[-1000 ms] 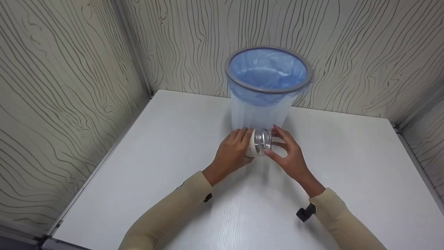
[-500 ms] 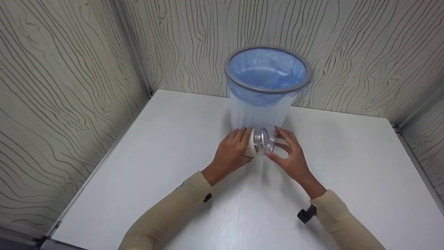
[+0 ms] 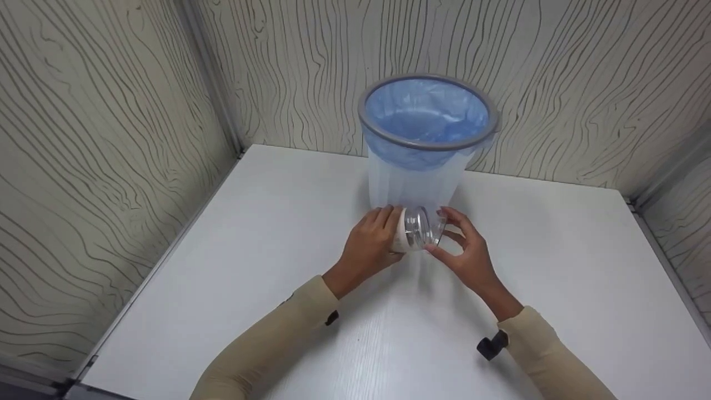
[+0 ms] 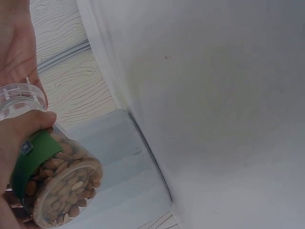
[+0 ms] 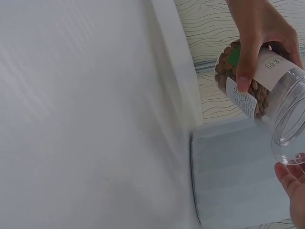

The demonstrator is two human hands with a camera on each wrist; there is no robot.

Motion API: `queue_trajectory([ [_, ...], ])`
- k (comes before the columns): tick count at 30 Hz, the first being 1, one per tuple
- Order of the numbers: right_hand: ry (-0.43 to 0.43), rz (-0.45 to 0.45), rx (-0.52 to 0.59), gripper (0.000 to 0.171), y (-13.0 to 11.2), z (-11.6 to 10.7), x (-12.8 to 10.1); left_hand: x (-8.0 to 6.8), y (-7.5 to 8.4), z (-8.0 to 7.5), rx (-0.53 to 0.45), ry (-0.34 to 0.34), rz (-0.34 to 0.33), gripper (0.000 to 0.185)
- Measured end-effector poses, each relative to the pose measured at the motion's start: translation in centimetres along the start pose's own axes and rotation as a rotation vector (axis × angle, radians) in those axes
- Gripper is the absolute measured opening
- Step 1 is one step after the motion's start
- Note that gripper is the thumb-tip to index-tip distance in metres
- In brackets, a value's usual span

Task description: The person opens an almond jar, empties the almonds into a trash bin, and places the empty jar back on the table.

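My left hand [image 3: 366, 241] grips a clear plastic jar [image 3: 412, 229], which lies on its side in the air with its mouth facing right. Brown nuts that look like almonds [image 4: 59, 193] fill its base end, and a green and white label [image 5: 272, 70] wraps it. Between thumb and fingertips my right hand [image 3: 468, 253] pinches a clear lid [image 3: 437, 228]. The lid tilts away from the jar's mouth, a gap showing at the far side, while its near edge stays close to the mouth.
Right behind both hands stands a translucent white bin [image 3: 414, 186] with a grey rim [image 3: 422, 145] and a blue bag liner [image 3: 427, 114]. It sits on a white table [image 3: 289, 222], with wood-patterned panels [image 3: 311, 72] at the back and sides.
The lid has moved off the jar's mouth, tilting and shifting right with my right hand. The left hand and jar have stayed nearly still.
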State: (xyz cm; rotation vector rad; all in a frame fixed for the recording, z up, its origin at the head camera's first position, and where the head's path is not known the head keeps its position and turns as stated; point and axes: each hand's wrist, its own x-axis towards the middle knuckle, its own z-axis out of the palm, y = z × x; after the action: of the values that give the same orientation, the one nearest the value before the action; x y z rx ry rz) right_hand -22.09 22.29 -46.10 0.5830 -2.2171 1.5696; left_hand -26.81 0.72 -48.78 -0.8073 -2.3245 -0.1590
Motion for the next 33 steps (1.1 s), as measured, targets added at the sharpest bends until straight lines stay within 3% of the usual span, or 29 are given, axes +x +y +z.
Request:
queue_trajectory([
  [8, 0.022, 0.002, -0.004, 0.083, -0.1, -0.2, -0.2, 0.2, 0.0, -0.2, -0.005, 0.01, 0.001, 0.086],
  [19, -0.001, 0.021, -0.039, 0.078, 0.0, -0.7, -0.5, 0.2, 0.1, -0.3, -0.014, -0.006, -0.014, 0.09],
  [33, 0.017, 0.061, 0.018, 0.078, 0.3, -0.8, -1.2, 0.2, 0.0, -0.3, 0.0, 0.003, -0.007, 0.088],
])
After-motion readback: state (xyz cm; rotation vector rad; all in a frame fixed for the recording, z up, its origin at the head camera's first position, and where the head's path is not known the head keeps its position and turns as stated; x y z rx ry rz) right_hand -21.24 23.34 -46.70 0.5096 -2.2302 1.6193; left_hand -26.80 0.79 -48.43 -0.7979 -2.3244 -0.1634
